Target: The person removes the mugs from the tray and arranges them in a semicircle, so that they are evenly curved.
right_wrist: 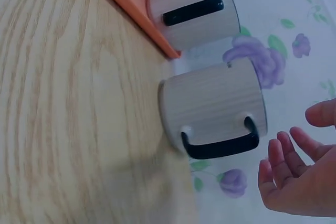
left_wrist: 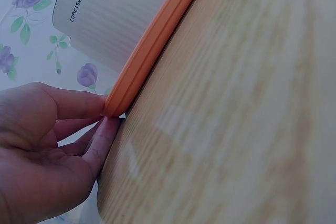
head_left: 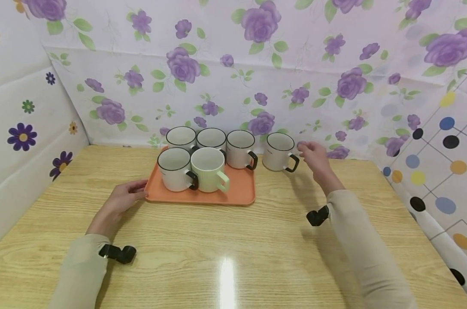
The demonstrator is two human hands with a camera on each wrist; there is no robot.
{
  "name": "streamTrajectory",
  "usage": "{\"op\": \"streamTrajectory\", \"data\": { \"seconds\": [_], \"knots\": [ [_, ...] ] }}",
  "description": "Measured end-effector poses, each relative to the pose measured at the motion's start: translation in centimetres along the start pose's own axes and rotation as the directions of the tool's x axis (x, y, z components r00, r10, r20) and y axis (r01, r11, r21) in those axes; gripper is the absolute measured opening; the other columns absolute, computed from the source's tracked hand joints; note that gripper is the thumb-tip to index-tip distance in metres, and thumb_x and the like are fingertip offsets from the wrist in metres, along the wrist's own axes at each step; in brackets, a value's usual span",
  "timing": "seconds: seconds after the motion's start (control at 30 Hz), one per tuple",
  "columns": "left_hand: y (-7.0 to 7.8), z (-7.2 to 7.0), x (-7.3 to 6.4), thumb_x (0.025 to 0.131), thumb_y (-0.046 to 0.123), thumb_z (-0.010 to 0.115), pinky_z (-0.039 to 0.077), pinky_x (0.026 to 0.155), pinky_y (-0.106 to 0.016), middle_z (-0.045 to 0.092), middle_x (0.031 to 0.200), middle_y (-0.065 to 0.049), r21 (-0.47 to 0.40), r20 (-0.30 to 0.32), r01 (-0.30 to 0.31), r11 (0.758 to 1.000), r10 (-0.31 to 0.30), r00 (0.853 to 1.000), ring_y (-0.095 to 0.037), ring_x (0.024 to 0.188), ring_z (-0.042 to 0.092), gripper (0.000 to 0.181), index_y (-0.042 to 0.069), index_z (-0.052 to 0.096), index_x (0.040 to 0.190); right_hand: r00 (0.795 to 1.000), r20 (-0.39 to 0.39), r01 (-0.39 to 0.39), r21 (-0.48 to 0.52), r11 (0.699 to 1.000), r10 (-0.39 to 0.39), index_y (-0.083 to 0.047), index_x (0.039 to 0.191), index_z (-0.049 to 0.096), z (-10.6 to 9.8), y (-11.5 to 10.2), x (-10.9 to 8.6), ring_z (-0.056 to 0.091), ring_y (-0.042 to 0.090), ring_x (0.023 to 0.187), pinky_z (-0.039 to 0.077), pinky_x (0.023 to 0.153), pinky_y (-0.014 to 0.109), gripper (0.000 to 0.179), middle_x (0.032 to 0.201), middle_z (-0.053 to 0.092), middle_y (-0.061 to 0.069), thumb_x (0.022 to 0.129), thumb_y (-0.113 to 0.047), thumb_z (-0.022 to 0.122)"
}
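Note:
My left hand (head_left: pixel 122 197) pinches the left front corner of an orange tray (head_left: pixel 233 198); in the left wrist view, thumb and fingertips (left_wrist: pixel 100 106) meet at its rim. On the tray stand several white mugs with black rims and black handles, one (head_left: pixel 174 171) at front left. Beside that one is a mug with a pale green handle (head_left: pixel 208 171). Another white mug (head_left: pixel 278 152) stands upright on the table, right of the tray, its black handle (right_wrist: pixel 223 147) turned toward the right. My right hand (head_left: pixel 314 156) is just right of this mug, fingers loosely bent and holding nothing.
Flowered cloth (head_left: pixel 218 86) hangs right behind the tray and mugs. Side cloths, one with daisies (head_left: pixel 21 137) and one with dots (head_left: pixel 444 171), bound the wooden table (head_left: pixel 171 257). Black wrist cameras (head_left: pixel 119 254) sit on both sleeves.

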State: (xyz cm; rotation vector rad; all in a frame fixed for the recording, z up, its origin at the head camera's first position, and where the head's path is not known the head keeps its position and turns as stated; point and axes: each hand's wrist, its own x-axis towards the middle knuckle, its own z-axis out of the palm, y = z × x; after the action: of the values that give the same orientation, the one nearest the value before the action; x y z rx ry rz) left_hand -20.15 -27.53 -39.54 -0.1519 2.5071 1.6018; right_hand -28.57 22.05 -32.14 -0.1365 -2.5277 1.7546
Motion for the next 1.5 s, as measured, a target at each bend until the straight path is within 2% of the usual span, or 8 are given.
{"op": "streamTrajectory", "data": {
  "seconds": [0.2,0.4,0.63,0.87,1.0,1.17,1.27,1.5],
  "knots": [
    [0.0,-0.1,0.0,0.1,0.01,0.052,0.041,0.098,-0.038,0.04,0.142,-0.03,0.012,0.003,-0.007,1.0,0.007,1.0,-0.036,0.128,0.041,0.054,-0.007,0.031,0.147,0.999,0.002,0.054,-0.029,0.998,-0.054,0.008,0.131,0.05,0.9,-1.2,-0.9,0.051,0.036,0.116,0.039,0.101,0.041,0.04,0.129,0.052,0.024,0.101,-0.017,0.048],
    [-0.1,-0.1,0.1,0.1,0.01,0.053,0.042,0.092,-0.03,0.041,0.142,-0.03,0.014,0.002,-0.014,1.0,0.014,1.0,-0.036,0.127,0.041,0.054,-0.008,0.033,0.146,0.989,0.116,0.088,0.018,0.996,-0.089,0.009,0.133,0.048,2.6,-2.2,-2.2,0.05,0.039,0.12,0.037,0.104,0.045,0.04,0.13,0.05,0.025,0.101,-0.014,0.049],
    [-0.1,0.0,-0.2,0.099,0.008,0.053,0.045,0.081,-0.015,0.041,0.141,-0.031,-0.013,0.001,-0.023,1.0,0.023,1.0,-0.036,0.126,0.043,0.053,-0.009,0.032,0.146,0.965,0.238,0.088,0.118,0.989,-0.114,0.011,0.131,0.049,5.1,-3.2,-3.7,0.051,0.041,0.116,0.041,0.1,0.044,0.042,0.125,0.053,0.027,0.1,-0.017,0.053],
    [-0.2,-0.1,-0.1,0.1,0.01,0.053,0.045,0.081,-0.017,0.041,0.141,-0.031,-0.003,0.006,-0.019,1.0,0.019,1.0,-0.036,0.127,0.042,0.054,-0.008,0.032,0.147,0.936,0.33,0.049,0.211,0.976,-0.119,0.014,0.128,0.047,7.6,-2.9,-4.4,0.05,0.041,0.119,0.039,0.103,0.044,0.039,0.129,0.051,0.028,0.1,-0.013,0.052],
    [0.0,0.0,-0.1,0.1,0.009,0.053,0.044,0.081,-0.017,0.041,0.142,-0.03,0.0,0.005,-0.023,1.0,0.023,1.0,-0.035,0.126,0.043,0.054,-0.008,0.032,0.146,0.925,0.354,0.046,0.252,0.967,-0.136,0.015,0.119,0.05,9.2,-2.3,-4.9,0.053,0.041,0.116,0.038,0.103,0.048,0.032,0.123,0.054,0.03,0.099,-0.01,0.053],
    [0.2,0.0,-0.1,0.1,0.008,0.052,0.044,0.081,-0.016,0.041,0.141,-0.031,-0.003,0.01,-0.02,1.0,0.02,1.0,-0.035,0.126,0.043,0.053,-0.008,0.032,0.147,0.904,0.401,0.027,0.297,0.955,-0.151,0.013,0.111,0.054,11.0,-1.6,-5.4,0.051,0.047,0.116,0.043,0.099,0.044,0.026,0.118,0.058,0.031,0.1,-0.01,0.052],
    [0.3,0.0,0.0,0.1,0.008,0.052,0.044,0.081,-0.015,0.041,0.141,-0.031,-0.003,0.013,-0.023,1.0,0.023,1.0,-0.035,0.126,0.043,0.053,-0.008,0.032,0.147,0.906,0.396,0.022,0.313,0.949,-0.151,0.015,0.11,0.057,12.2,-1.5,-5.7,0.055,0.046,0.111,0.046,0.096,0.041,0.028,0.11,0.062,0.029,0.099,-0.011,0.053],
    [0.2,0.1,0.0,0.1,0.007,0.051,0.045,0.082,-0.015,0.041,0.141,-0.031,-0.019,0.007,-0.008,1.0,0.008,1.0,-0.036,0.128,0.042,0.053,-0.008,0.031,0.146,0.908,0.392,0.034,0.281,0.959,-0.147,0.015,0.111,0.059,14.6,-1.6,-6.2,0.063,0.026,0.099,0.05,0.091,0.037,0.031,0.107,0.064,0.019,0.097,-0.012,0.057]
  ]
}}
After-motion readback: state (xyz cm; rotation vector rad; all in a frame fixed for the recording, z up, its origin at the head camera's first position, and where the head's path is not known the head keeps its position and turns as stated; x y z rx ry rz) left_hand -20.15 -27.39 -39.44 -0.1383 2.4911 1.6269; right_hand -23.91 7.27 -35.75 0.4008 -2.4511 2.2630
